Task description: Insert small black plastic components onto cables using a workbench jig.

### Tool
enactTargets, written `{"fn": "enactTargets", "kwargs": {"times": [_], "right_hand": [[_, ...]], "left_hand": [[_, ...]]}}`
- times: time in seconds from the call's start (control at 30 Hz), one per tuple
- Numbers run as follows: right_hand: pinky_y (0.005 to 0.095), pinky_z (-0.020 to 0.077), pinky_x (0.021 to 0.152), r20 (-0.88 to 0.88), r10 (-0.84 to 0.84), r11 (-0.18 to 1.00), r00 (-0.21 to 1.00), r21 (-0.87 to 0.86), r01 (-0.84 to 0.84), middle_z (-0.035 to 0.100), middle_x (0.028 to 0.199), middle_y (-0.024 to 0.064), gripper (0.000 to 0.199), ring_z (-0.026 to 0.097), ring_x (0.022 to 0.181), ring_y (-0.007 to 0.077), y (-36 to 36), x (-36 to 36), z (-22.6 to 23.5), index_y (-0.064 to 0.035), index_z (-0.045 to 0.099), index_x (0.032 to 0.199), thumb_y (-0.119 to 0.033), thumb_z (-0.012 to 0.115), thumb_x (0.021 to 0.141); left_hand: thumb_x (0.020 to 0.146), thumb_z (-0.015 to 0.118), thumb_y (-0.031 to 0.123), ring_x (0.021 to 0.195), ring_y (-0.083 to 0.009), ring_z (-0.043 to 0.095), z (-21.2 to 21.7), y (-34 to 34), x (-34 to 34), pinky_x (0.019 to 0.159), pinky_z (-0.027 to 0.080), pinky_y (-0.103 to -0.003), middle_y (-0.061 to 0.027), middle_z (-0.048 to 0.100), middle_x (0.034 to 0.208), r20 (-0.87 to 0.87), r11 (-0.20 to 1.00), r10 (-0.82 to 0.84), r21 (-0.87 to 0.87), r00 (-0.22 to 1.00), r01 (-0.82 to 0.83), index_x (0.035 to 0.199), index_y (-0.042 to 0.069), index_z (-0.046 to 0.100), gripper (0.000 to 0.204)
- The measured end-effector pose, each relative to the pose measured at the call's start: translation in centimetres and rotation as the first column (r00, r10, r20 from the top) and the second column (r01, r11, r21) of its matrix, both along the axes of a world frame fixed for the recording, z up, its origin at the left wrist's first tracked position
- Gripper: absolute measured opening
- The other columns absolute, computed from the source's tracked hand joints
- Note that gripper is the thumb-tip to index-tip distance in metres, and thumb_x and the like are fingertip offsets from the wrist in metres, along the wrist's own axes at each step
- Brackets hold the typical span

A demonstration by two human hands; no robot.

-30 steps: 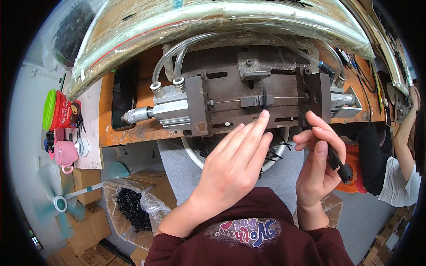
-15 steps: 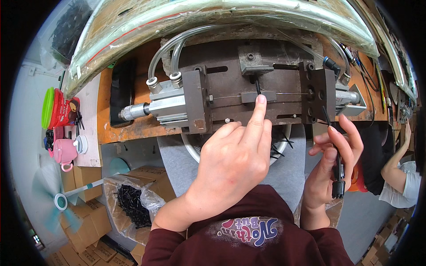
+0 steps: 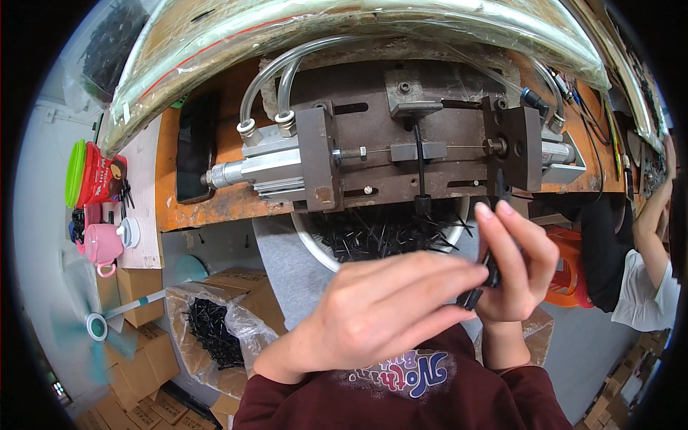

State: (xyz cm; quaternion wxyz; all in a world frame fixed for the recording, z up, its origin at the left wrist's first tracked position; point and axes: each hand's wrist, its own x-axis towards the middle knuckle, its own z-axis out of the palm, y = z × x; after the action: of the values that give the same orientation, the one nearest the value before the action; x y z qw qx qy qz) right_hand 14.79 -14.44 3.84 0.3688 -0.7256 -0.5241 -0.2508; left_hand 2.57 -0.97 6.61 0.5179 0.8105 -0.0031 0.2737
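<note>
Black, slender plastic pieces (image 3: 481,283) sit pinched between both hands, held low and close to the body, probably so the fingers can line them up. The right hand (image 3: 517,264) is curled shut on the pieces, thumb and fingertips pressed together around them. The left hand (image 3: 380,308) lies across in front, fingers extended and close together, their tips touching the same pieces. Just beyond, a round metal bowl of loose black parts (image 3: 383,233) waits under the grey steel press fixture (image 3: 423,154) bolted to the orange wooden tabletop (image 3: 215,204), probably to catch what drops from it.
</note>
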Motion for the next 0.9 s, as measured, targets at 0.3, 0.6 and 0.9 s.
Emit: {"fn": "enactTargets", "kwargs": {"times": [0.3, 0.6, 0.9], "right_hand": [[0.0287, 0.0564, 0.075, -0.186, -0.025, 0.995, 0.982, 0.091, 0.042, 0.062, 0.115, 0.0153, 0.037, 0.066, 0.090, 0.0217, 0.6, 0.3, -0.4, 0.0003, 0.071, 0.109, 0.017, 0.067, 0.077], [0.0452, 0.0513, 0.096, -0.331, 0.289, 0.948, 0.898, 0.228, -0.221, 0.050, 0.130, 0.0300, 0.065, 0.063, 0.111, 0.0404, -0.2, 0.9, -0.6, 0.0124, 0.053, 0.128, -0.041, 0.062, 0.092], [0.0378, 0.0574, 0.088, -0.474, 0.303, 0.952, 0.827, 0.197, -0.235, 0.057, 0.126, 0.0290, 0.037, 0.068, 0.105, 0.0311, -0.1, 0.5, 0.1, 0.0045, 0.061, 0.102, 0.010, 0.078, 0.069]], "left_hand": [[0.064, 0.083, 0.001, 0.089, -0.0214, 0.066, -1.3, 0.3, 0.0, 0.071, 0.055, -0.030, -0.0163, 0.065, 0.116, 0.019, 0.887, 0.328, 0.337, 0.944, -0.315, 0.097, 0.003, 0.075, 0.034], [0.069, 0.078, 0.010, 0.073, -0.0190, 0.067, -2.5, 1.2, 2.4, 0.068, 0.053, -0.029, -0.0116, 0.068, 0.121, 0.019, 0.687, 0.391, 0.659, 0.920, -0.306, 0.096, 0.004, 0.071, 0.028], [0.071, 0.078, 0.010, 0.064, -0.0165, 0.065, -2.1, 1.6, 2.4, 0.061, 0.052, -0.027, -0.0105, 0.068, 0.122, -0.033, 0.709, 0.396, 0.647, 0.918, -0.283, 0.096, 0.004, 0.072, 0.026]]}}
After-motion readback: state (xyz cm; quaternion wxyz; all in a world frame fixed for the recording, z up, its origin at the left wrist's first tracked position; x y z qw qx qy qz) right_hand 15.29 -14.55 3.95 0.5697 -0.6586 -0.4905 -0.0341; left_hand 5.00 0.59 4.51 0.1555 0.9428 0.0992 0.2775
